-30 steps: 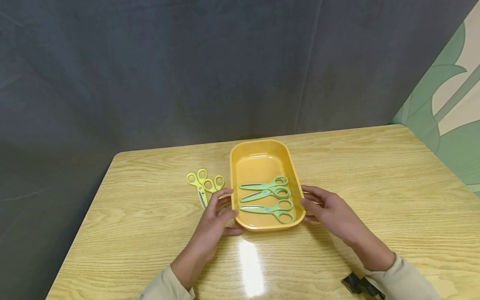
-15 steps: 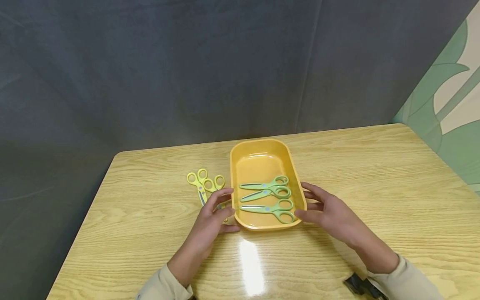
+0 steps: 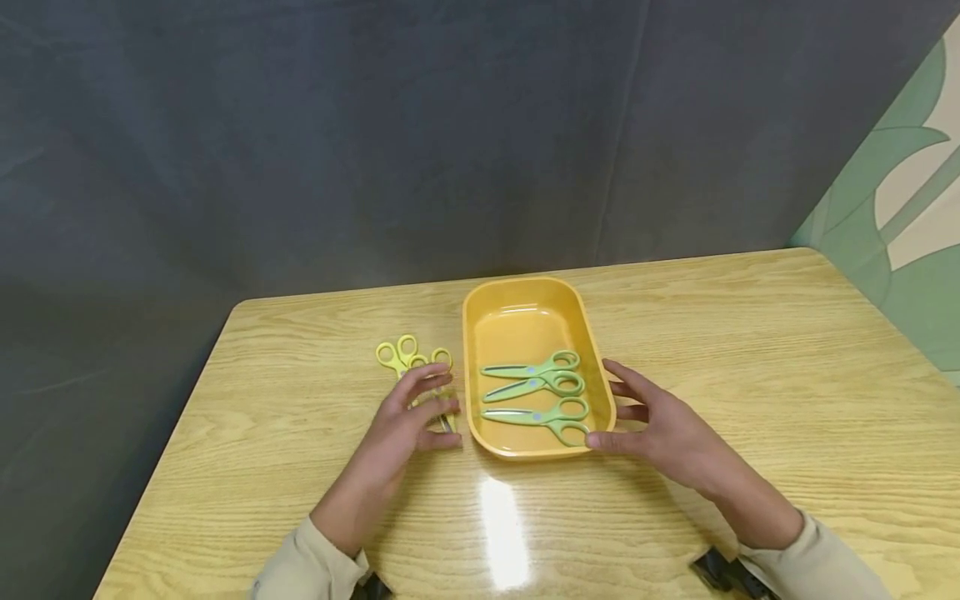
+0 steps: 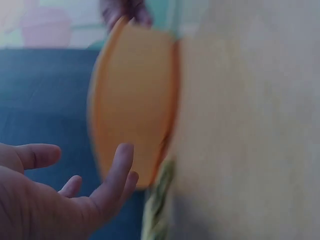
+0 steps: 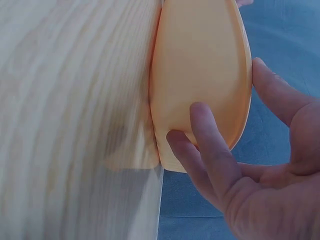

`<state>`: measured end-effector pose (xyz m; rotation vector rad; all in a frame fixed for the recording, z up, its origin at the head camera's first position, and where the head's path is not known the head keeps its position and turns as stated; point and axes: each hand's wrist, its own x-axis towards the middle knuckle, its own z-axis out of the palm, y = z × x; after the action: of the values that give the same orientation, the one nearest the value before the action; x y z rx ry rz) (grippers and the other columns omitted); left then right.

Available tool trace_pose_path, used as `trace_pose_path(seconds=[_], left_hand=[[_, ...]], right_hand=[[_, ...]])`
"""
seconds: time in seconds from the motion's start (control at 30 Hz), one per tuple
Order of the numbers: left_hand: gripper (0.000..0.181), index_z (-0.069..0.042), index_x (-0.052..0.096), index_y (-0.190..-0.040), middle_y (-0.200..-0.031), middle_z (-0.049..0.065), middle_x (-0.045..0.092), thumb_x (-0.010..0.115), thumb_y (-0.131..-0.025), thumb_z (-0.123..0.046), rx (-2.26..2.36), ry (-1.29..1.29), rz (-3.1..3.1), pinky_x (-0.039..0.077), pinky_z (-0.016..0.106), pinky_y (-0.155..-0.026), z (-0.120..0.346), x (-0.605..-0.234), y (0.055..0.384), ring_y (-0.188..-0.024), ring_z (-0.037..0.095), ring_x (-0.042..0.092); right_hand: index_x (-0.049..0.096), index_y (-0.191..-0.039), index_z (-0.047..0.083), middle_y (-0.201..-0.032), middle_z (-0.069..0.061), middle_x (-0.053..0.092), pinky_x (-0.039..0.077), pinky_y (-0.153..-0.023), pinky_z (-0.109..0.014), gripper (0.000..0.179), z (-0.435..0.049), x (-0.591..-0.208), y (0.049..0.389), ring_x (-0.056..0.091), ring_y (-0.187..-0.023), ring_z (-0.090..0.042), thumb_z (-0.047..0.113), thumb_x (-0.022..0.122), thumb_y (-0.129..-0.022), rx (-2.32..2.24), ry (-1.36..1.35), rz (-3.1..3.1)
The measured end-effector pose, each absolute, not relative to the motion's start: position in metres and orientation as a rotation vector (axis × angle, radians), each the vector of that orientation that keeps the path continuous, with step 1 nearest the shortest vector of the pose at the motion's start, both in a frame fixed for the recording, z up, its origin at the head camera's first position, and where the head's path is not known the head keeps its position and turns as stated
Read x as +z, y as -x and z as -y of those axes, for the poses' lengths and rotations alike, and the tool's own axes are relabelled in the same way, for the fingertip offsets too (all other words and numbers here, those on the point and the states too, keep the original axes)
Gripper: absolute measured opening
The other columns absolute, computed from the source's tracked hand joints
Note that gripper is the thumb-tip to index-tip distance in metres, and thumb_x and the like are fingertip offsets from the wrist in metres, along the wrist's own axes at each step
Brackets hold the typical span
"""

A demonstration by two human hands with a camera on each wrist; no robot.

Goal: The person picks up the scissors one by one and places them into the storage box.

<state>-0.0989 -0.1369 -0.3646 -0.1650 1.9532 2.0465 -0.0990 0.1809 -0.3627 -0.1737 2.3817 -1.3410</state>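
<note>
A yellow-orange plastic tray [image 3: 517,329] stands on the table with three pairs of green scissors [image 3: 536,416] lying in its near half, blades pointing left. My right hand [image 3: 663,433] is at the tray's right side, the thumb at the near corner of the rim and the loosely spread fingers along the outer wall. My left hand [image 3: 397,425] is apart from the tray's left wall, its fingers spread and holding nothing. Under and behind it lie two pairs of yellow scissors [image 3: 390,357] on the table, partly hidden by the fingers.
The wood-grain table [image 3: 750,350] extends to both sides of the tray. A dark cloth [image 3: 450,142] hangs behind its far edge. At the right is a wall with a green leaf pattern [image 3: 930,292]. Dark straps [image 3: 731,575] show by the sleeves.
My left hand has come off the tray and moved left over the yellow scissors. The right thumb has slid toward the near corner of the rim. The tray stays in place.
</note>
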Motion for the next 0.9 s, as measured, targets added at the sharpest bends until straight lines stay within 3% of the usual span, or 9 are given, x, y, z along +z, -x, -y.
trace_pose_path(seconds=[0.13,0.3,0.5,0.63,0.9], left_hand=[[0.041,-0.014,0.042,-0.143,-0.15,0.014,0.044,0.046,-0.102,-0.012,2.098,0.188,-2.01,0.059,0.035,-0.086,0.163,-0.35,0.106,-0.121,0.026,0.06],[0.035,-0.017,0.046,-0.14,-0.148,0.011,0.05,0.045,-0.105,-0.02,2.087,0.251,-2.052,0.059,0.032,-0.086,0.185,-0.346,0.113,-0.114,0.016,0.066],[0.039,-0.008,0.043,-0.144,-0.145,0.017,0.05,0.044,-0.105,-0.015,1.893,0.16,-2.205,0.057,0.04,-0.092,0.197,-0.354,0.126,-0.123,0.03,0.059],[0.037,-0.008,0.047,-0.14,-0.14,0.016,0.054,0.046,-0.104,-0.013,1.539,-0.041,-2.473,0.054,0.046,-0.093,0.206,-0.358,0.136,-0.123,0.036,0.056],[0.033,-0.006,0.061,-0.127,-0.128,0.012,0.065,0.06,-0.095,0.002,1.022,-0.652,-2.76,0.055,0.047,-0.092,0.209,-0.367,0.147,-0.118,0.033,0.062]], right_hand=[[0.014,-0.161,0.016,-0.156,-0.021,0.035,0.058,-0.087,-0.036,0.107,-0.181,-0.362,0.1,0.05,-0.132,-0.042,0.04,0.081,-0.081,-1.35,0.175,-2.372],[0.013,-0.161,0.016,-0.156,-0.022,0.035,0.058,-0.087,-0.036,0.107,-0.181,-0.362,0.1,0.05,-0.132,-0.042,0.04,0.081,-0.081,-1.348,0.185,-2.367],[0.014,-0.161,0.015,-0.155,-0.022,0.036,0.058,-0.085,-0.033,0.105,-0.181,-0.363,0.1,0.051,-0.131,-0.042,0.037,0.08,-0.082,-1.361,0.201,-2.363],[0.014,-0.161,0.015,-0.155,-0.022,0.036,0.058,-0.086,-0.035,0.103,-0.182,-0.364,0.1,0.051,-0.131,-0.042,0.037,0.079,-0.084,-1.361,0.216,-2.371],[0.013,-0.161,0.015,-0.155,-0.022,0.035,0.058,-0.087,-0.037,0.103,-0.182,-0.364,0.099,0.052,-0.131,-0.042,0.038,0.079,-0.084,-1.339,0.223,-2.382]])
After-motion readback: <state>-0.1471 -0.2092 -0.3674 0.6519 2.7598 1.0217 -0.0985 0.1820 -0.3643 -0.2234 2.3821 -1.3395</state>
